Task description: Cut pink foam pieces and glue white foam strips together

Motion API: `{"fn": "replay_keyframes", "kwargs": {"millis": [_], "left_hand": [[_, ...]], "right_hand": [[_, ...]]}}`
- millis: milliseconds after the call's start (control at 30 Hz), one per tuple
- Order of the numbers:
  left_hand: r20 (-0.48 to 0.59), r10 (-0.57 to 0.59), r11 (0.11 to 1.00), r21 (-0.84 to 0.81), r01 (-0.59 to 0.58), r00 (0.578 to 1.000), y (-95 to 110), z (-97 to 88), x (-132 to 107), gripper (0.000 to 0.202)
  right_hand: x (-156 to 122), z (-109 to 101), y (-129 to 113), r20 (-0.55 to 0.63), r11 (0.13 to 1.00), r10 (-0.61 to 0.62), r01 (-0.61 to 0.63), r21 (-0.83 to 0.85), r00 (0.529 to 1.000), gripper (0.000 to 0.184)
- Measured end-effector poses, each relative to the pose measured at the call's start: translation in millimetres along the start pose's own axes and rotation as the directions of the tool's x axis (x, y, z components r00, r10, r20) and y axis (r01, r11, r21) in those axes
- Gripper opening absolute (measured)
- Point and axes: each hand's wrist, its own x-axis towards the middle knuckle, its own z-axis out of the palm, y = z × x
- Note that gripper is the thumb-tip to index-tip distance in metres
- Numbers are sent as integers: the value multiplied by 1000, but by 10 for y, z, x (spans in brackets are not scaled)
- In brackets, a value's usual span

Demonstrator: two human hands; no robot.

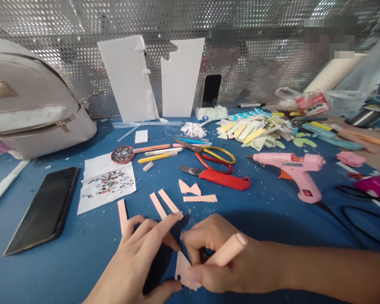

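My left hand [142, 257] and my right hand [215, 253] meet low in the middle, over the blue table [272, 219]. Together they pinch a small pale pink foam piece [183, 270] with a dark dot near its lower edge. A rolled pink foam tube [229, 249] lies across my right hand, tucked between its fingers. My left forefinger points out toward loose pink foam strips [164, 203] lying just beyond the hands. Another pink strip [122, 215] lies left of my left fingers.
A pink glue gun [296, 173], red-handled cutters [221, 177], scissors [209, 152], pens [158, 154], a glitter dish [123, 154], a paper with sequins [106, 183] and a black phone [44, 209] lie around. A grey backpack [28, 105] stands left; white boards [152, 78] lean on mesh behind. Colourful foam scraps [253, 131] pile at right.
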Motion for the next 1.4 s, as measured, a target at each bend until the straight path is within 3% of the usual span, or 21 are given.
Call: {"fn": "replay_keyframes", "kwargs": {"millis": [133,533,667,833,967,1167,1400], "left_hand": [[0,-2,1000,2,2,1000,1,4,2,89],[-10,-2,999,47,2,1000,2,2,6,97],[-5,8,999,43,-8,1000,-11,6,1,90],[14,21,1000,20,-21,1000,-14,-26,3,90],[23,66,998,9,-66,998,14,-38,10,78],[-52,117,990,80,-113,992,60,-41,9,78],[-31,34,996,79,-31,999,39,-12,7,88]], "right_hand": [[-10,14,1,-32,1000,10,-10,-1,999,23],[-11,24,2,4,999,35,-35,40,999,27],[-9,17,-4,15,999,35,-35,5,999,28],[-13,-16,-2,-47,996,-14,18,87,999,34],[-39,-37,16,-108,982,-18,38,184,994,40],[-49,-45,38,-151,981,-44,71,179,987,47],[-71,-31,17,-257,984,-123,151,95,958,62]]}}
